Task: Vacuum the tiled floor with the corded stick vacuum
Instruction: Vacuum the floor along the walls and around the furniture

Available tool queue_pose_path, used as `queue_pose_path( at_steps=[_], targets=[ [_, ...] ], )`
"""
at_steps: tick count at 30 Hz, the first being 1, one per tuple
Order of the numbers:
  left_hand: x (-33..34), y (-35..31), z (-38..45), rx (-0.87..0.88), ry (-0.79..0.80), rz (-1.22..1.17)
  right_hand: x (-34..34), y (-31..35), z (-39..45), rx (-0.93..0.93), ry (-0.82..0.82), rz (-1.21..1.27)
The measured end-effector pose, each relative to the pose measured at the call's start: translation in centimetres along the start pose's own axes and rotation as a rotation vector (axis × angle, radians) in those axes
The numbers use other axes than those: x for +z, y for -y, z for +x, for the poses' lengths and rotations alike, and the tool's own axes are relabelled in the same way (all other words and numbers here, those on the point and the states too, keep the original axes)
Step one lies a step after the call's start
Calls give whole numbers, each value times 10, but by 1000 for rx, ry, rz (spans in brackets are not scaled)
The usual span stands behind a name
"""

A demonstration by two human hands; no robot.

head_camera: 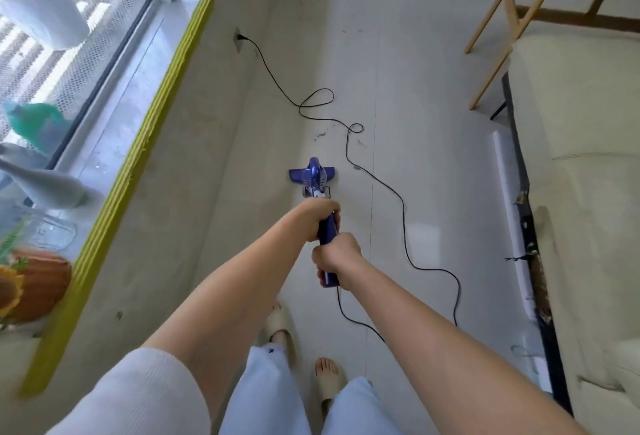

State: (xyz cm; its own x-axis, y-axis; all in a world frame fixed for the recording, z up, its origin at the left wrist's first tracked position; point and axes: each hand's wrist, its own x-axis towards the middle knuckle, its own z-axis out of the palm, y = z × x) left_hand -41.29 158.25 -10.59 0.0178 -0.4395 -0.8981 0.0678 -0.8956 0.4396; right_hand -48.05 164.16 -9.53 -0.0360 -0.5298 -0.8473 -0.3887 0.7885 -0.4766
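Blue stick vacuum on tiled floor, near wall under window ledge. Long axis runs from person toward far end of room; floor head points away, set crosswise to handle. Left hand wraps handle further down; right hand clenches round handle's top end. Black cord leaves handle end, loops over floor to wall socket. Dark debris just beyond head. White pot on ledge, contents unclear. Cream sofa along floor's right edge.
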Motion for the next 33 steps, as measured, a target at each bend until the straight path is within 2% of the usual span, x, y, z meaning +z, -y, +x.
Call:
queue_pose_path(
  at_steps=[18, 24, 33],
  targets=[
    [-110, -226, 135, 1, 86, 40, 52, 230, 141, 29, -74, 53],
    [-112, -257, 155, 10, 92, 43, 46, 259, 163, 21, -93, 28],
    [-92, -240, 139, 15, 66, 103, 30, 241, 140, 12, -91, -42]
  ],
)
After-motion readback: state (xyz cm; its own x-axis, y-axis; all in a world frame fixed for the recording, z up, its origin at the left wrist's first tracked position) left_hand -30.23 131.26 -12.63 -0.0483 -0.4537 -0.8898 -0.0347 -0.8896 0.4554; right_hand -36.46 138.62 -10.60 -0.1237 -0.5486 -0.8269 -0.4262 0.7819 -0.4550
